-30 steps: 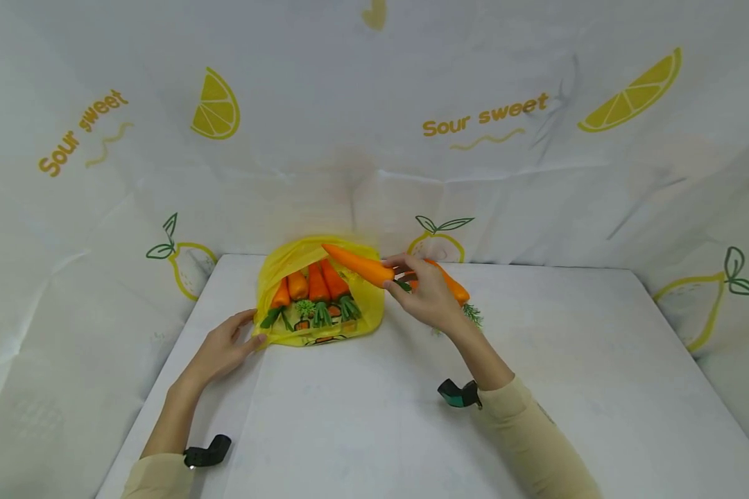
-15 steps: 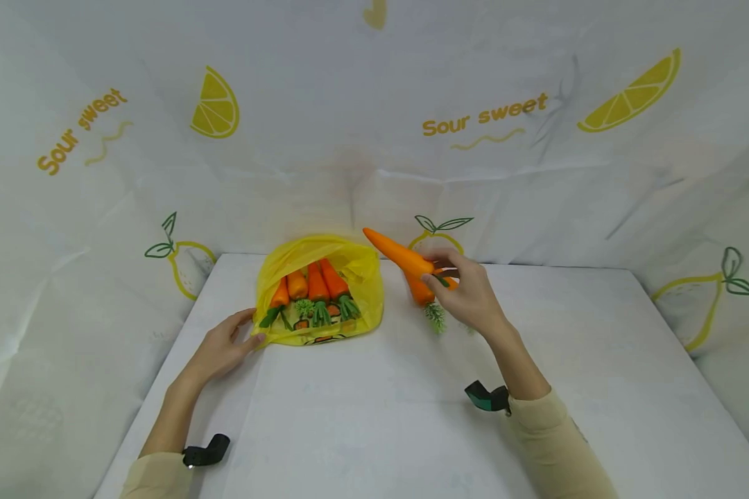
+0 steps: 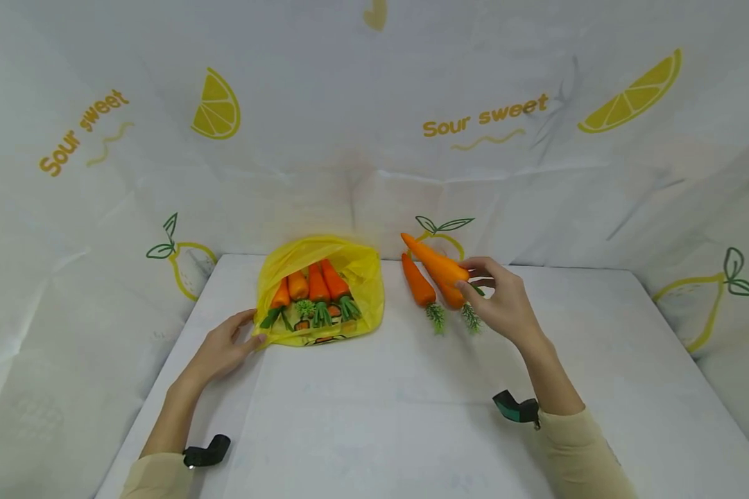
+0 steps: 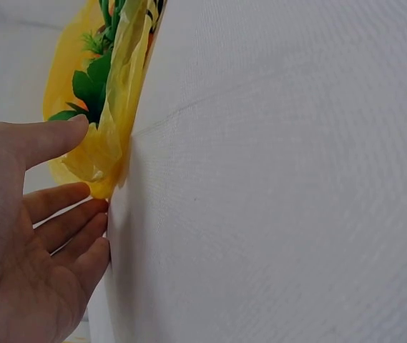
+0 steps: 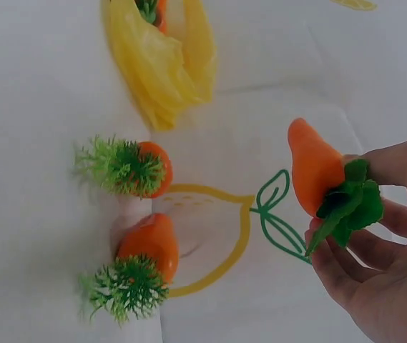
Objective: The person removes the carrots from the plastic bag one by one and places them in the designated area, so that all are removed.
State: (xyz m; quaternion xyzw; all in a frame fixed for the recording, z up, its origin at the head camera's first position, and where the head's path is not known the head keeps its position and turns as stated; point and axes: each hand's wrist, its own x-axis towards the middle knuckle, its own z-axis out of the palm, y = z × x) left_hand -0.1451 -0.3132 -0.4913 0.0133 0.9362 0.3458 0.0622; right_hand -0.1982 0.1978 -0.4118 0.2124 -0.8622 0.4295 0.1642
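Note:
In the head view a yellow plastic bag [image 3: 372,305] lies on its side, its mouth facing me, with several carrots [image 3: 317,283] inside. My left hand [image 3: 225,346] touches the bag's left edge. In the left wrist view its fingers are fairly straight against the yellow plastic, and the thumb lies by the bag's mouth. My right hand [image 3: 499,301] pinches the leafy end of a carrot [image 5: 316,170] between thumb and fingers, its tip pointing up and left. Below this raised carrot, two carrots with feathery green tops lie on the table: one on the left [image 3: 418,283], one on the right [image 5: 150,246].
The white table [image 3: 374,416] backs onto a white sheet [image 3: 324,104] printed with lemons and lettering. Between the bag and the two lying carrots there is a narrow gap. A small black device [image 3: 207,452] is strapped to each wrist.
My right hand has carried the carrot rightward, from beside the bag's mouth to above the two lying carrots, which now show more fully. My left hand and the bag have stayed put.

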